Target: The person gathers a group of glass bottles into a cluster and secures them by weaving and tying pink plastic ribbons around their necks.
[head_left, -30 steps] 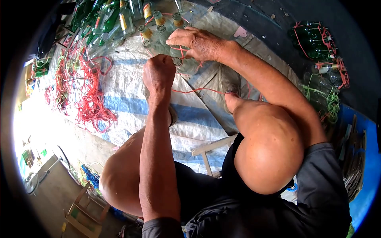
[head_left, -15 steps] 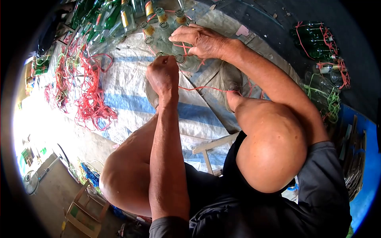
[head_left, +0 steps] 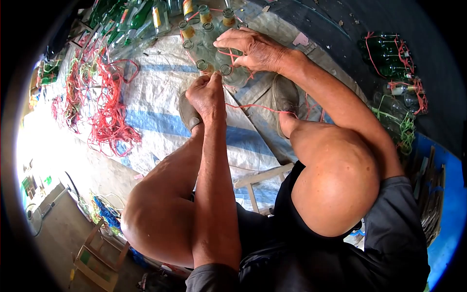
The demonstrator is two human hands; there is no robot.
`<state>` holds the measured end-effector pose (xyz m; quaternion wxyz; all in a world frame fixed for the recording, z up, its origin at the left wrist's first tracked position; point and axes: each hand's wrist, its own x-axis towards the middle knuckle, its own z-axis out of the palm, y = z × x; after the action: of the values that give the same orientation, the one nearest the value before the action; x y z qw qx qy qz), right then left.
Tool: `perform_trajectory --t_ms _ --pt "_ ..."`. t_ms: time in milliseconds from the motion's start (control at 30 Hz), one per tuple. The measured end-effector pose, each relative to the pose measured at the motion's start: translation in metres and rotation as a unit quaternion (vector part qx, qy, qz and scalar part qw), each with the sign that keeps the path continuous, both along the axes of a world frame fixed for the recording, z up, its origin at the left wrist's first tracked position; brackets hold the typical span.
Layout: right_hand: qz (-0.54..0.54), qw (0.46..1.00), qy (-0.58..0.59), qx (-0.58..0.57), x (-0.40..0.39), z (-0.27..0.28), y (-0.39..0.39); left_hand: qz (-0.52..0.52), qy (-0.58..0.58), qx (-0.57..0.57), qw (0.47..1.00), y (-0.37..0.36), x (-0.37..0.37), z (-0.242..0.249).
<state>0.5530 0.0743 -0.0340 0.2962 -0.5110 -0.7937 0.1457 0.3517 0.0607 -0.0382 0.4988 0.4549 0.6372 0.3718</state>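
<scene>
Left hand (head_left: 207, 97), fingertips pressed together, is beside glass bottles (head_left: 195, 50) with red twine (head_left: 226, 53); right hand (head_left: 255, 49), fingers apart, spans them.

Your left forearm (head_left: 214, 180) reaches forward, its hand (head_left: 209, 97) closed at the near edge of the clear bottles (head_left: 208, 39), thumb and forefinger pinched. Your right hand (head_left: 258, 51) curves over their right side, fingers bent, thumb apart.
</scene>
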Motion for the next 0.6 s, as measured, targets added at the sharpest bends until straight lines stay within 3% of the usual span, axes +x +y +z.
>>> perform_trajectory --t_ms 133,333,600 --pt "-0.010 1.000 -0.013 0.017 -0.002 -0.001 -0.001 0.029 -0.054 -0.036 0.998 -0.003 -0.001 -0.001" --pt "-0.015 1.000 -0.004 0.010 -0.005 0.003 -0.003 0.043 -0.179 -0.177 0.967 -0.005 -0.008 -0.002" --pt "-0.011 1.000 -0.005 0.013 -0.005 0.005 -0.004 0.029 -0.221 -0.173 0.959 -0.010 -0.011 -0.001"
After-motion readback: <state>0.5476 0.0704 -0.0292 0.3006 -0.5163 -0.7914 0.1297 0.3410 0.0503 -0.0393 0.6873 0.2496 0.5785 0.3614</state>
